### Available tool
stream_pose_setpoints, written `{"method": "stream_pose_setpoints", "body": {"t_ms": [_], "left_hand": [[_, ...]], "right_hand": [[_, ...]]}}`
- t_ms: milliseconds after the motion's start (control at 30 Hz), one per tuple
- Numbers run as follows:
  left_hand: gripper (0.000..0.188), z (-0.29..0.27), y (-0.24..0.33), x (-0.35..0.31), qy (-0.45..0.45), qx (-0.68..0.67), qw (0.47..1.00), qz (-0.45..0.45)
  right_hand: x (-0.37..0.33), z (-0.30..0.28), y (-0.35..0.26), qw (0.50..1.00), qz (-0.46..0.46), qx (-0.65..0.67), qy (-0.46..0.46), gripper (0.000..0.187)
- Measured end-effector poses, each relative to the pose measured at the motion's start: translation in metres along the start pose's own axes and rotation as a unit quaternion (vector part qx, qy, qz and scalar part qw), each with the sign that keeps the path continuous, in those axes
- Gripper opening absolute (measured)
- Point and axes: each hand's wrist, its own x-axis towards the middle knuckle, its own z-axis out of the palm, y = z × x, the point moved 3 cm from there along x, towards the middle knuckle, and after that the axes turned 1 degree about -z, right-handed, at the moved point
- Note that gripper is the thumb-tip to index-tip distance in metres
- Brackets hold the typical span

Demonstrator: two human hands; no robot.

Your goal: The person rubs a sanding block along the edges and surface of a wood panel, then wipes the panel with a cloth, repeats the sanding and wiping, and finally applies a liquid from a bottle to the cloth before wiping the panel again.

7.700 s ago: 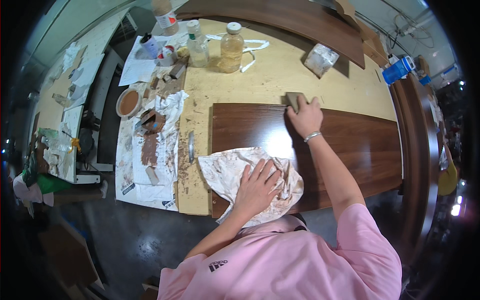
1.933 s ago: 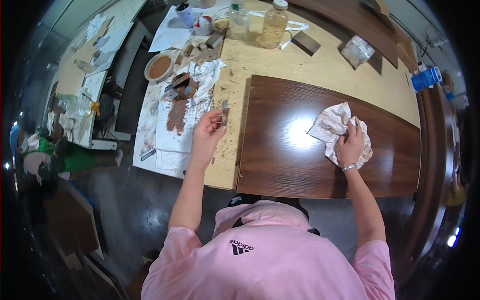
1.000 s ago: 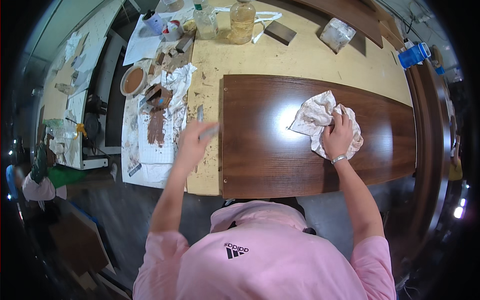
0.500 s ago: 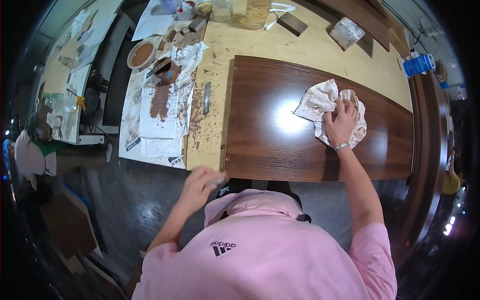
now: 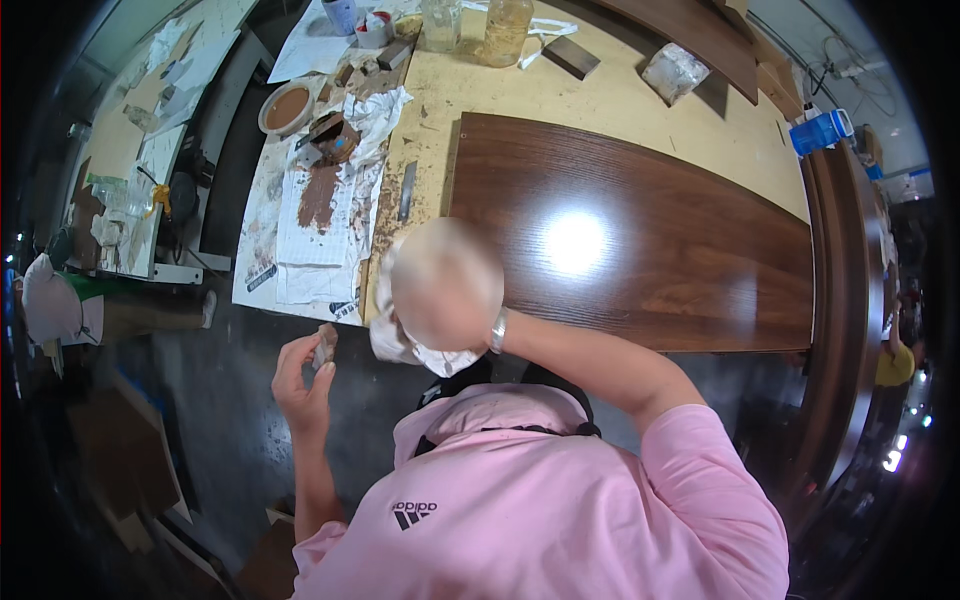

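Observation:
A dark brown wood-grain board [image 5: 660,240] lies on the workbench, glossy under a bright reflection. At its near left corner my right hand [image 5: 452,310] holds a crumpled, stained white cloth [image 5: 392,338]. The cloth hangs over the bench's front edge, and a blurred patch hides the fingers there. Off the bench to the left, my left hand [image 5: 302,385] pinches a small greyish-brown piece [image 5: 324,347] between thumb and fingers; its exact kind is unclear.
Paper smeared with brown paste [image 5: 320,200] covers the bench's left part, beside a round tub of brown paste [image 5: 288,108] and a flat metal strip [image 5: 407,190]. Jars [image 5: 506,35], a dark block [image 5: 572,58] and a wrapped bundle [image 5: 674,75] stand farther back. A blue bottle [image 5: 820,132] is at right.
My right hand and the cloth have swept left across the board to its near left corner. My left hand has moved left, away from that corner, with the small piece.

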Motion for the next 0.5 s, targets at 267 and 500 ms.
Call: {"method": "stream_pose_setpoints", "body": {"t_ms": [267,500], "left_hand": [[0.038,0.019,0.0,-0.004,0.029,-0.114,0.992,-0.043],[0.038,0.025,-0.01,0.001,0.051,-0.139,0.987,-0.059]], "right_hand": [[-0.001,-0.144,0.156,0.928,0.219,-0.139,0.268,0.047],[-0.069,0.011,-0.004,0.995,-0.092,-0.042,0.005,0.058]]}}
